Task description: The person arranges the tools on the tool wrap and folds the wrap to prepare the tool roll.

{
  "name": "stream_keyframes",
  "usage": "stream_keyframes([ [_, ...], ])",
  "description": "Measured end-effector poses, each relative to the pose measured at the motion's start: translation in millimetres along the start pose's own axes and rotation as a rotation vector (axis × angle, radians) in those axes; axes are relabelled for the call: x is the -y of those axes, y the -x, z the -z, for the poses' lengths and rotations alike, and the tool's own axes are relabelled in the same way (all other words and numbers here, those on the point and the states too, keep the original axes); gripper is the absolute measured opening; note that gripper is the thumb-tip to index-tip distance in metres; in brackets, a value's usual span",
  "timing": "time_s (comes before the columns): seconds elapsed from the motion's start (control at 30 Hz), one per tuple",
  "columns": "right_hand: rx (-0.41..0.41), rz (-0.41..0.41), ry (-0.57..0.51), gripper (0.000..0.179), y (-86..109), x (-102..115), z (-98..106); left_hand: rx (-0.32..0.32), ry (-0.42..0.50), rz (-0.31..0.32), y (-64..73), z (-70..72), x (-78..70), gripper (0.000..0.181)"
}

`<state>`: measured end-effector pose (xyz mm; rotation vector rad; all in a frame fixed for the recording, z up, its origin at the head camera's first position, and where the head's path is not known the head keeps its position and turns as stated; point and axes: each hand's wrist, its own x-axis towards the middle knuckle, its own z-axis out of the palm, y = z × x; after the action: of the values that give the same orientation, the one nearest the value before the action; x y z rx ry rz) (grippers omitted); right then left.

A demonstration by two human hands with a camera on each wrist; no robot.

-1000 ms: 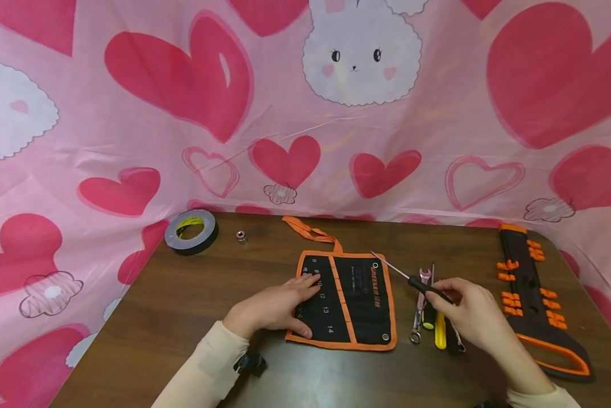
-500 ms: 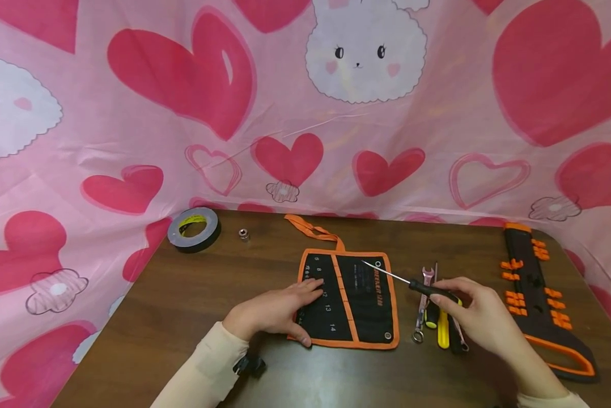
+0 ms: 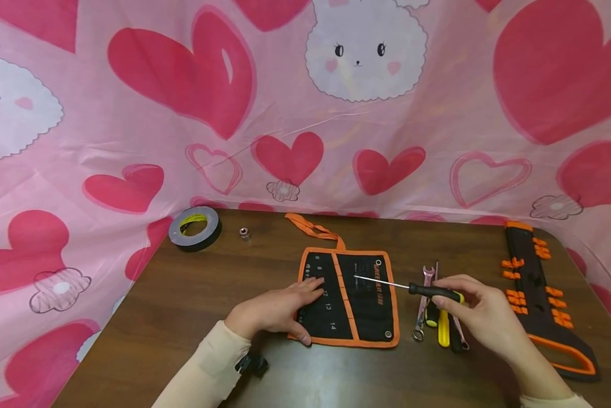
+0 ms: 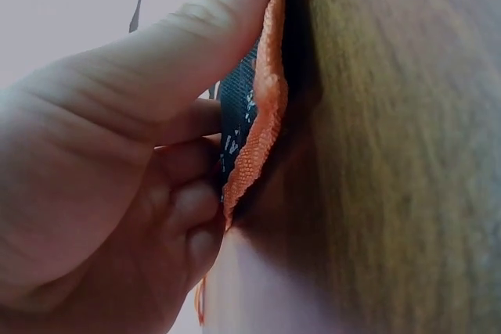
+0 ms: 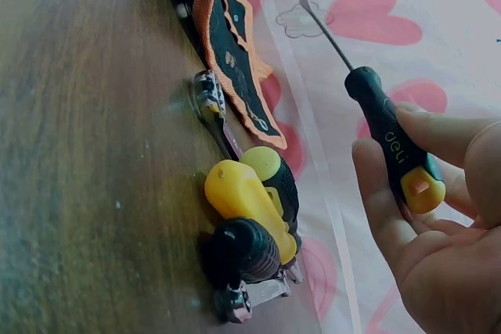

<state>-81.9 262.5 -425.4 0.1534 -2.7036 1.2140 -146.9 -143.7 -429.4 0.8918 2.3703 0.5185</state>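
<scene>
My left hand (image 3: 280, 309) rests with extended fingers on the left part of a black tool pouch (image 3: 369, 317) with orange trim. In the left wrist view the thumb lies along the pouch's orange edge (image 4: 266, 107). My right hand (image 3: 481, 314) pinches a flathead screwdriver (image 3: 423, 290) by its black-and-yellow handle. Its thin shaft points left across the pouch's right panel in the head view. The right wrist view shows the screwdriver (image 5: 391, 134) held up off the table, thumb on one side and fingers on the other.
Beside the pouch lie a combination wrench (image 3: 421, 306), a yellow-handled tool (image 3: 443, 328) and several other tools, partly under my right hand. A black-and-orange rack with clips (image 3: 532, 277) lies at the right. Tape (image 3: 194, 229) and a small metal socket (image 3: 244, 233) sit back left.
The screwdriver's tip has swung left and down across the pouch, so the shaft now lies nearly level. My left hand stays on the pouch. The head view has shifted slightly.
</scene>
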Motion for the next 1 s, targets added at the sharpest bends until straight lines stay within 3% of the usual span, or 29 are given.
stream_keyframes([
  [0.2, 0.034, -0.014, -0.065, 0.03, 4.0, -3, 0, 0.0, -0.01, -0.006, -1.2, 0.1, -1.2, 0.103],
  [0.47, 0.047, 0.043, -0.13, 0.031, 8.9, -7, 0, -0.003, -0.03, -0.008, -2.0, -1.5, 0.1, 0.103],
  [0.8, 0.086, -0.005, -0.165, 0.031, 13.9, -8, 1, -0.007, -0.021, -0.013, -2.0, -2.2, 2.0, 0.103],
  [1.0, 0.075, 0.05, -0.176, 0.033, 19.1, -11, -1, 0.0, -0.013, -0.012, -1.1, -2.2, 1.8, 0.103],
])
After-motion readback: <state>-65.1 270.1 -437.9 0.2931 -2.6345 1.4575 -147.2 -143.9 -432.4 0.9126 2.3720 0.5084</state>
